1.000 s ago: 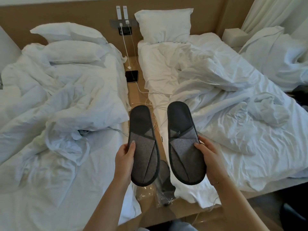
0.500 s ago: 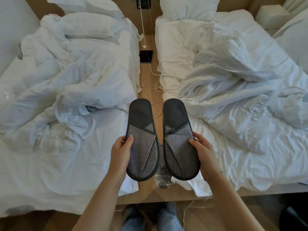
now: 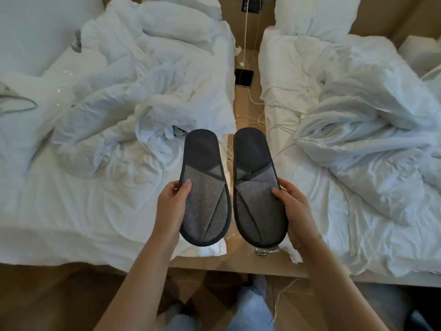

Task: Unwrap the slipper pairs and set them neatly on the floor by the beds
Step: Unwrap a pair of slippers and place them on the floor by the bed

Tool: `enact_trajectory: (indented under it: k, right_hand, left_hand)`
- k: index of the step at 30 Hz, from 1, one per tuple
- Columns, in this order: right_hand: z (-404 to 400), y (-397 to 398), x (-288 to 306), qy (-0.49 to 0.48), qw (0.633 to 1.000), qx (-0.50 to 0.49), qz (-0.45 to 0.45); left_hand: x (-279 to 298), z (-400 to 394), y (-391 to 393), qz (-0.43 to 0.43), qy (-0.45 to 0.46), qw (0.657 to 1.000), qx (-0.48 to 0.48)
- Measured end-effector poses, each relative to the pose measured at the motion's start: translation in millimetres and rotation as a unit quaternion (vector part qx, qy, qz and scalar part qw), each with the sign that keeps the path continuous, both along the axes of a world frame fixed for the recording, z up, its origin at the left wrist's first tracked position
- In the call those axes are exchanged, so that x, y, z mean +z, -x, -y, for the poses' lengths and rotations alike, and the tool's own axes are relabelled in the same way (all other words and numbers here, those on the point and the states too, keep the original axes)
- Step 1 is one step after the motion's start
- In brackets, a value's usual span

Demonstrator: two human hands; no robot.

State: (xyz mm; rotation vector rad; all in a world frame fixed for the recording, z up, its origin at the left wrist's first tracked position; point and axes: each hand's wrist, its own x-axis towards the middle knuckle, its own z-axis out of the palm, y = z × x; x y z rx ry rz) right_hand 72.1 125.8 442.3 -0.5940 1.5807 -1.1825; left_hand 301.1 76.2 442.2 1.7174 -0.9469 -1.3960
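Compared with a second earlier, the view had tipped down a lot: the headboard and top pillows slid out of sight and the floor point(image 3: 59, 297) and the person's jeans point(image 3: 248, 306) showed up at the bottom. The grip on the slippers hadn't changed. The left hand point(image 3: 170, 206) was closed around the outer edge of the left slipper point(image 3: 205, 187), thumb on top, and the right hand point(image 3: 294, 206) was pinching the right slipper point(image 3: 257, 187) the same way. Both were held flat, side by side with a thin gap, above the wooden strip point(image 3: 248, 256) between the two unmade beds point(image 3: 71, 211). Crumpled clear wrapping point(image 3: 263, 250) lay under the right slipper near the platform edge. A phone point(image 3: 244, 77) and cables sat further up the strip. The open floor was just below that edge.
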Motion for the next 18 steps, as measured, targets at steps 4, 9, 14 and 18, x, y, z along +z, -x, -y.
enact_trajectory:
  k: [4, 9, 14, 18]
  right_hand:
    - [9, -97, -6, -0.011, 0.999, 0.045, -0.024]
    - [24, -212, -14, -0.032, 0.989, 0.137, -0.045]
    - [43, -313, -24, -0.047, 0.974, 0.217, -0.047]
    - [67, -393, -38, -0.062, 0.961, 0.267, -0.03]
  left_hand:
    - [-7, -12, -103, 0.004, 0.023, 0.999, 0.026]
    - [-23, -37, -217, -0.001, 0.0, 0.994, 0.109]
    - [-40, -54, -313, -0.023, -0.028, 0.977, 0.21]
    - [-49, -60, -384, -0.03, -0.045, 0.959, 0.277]
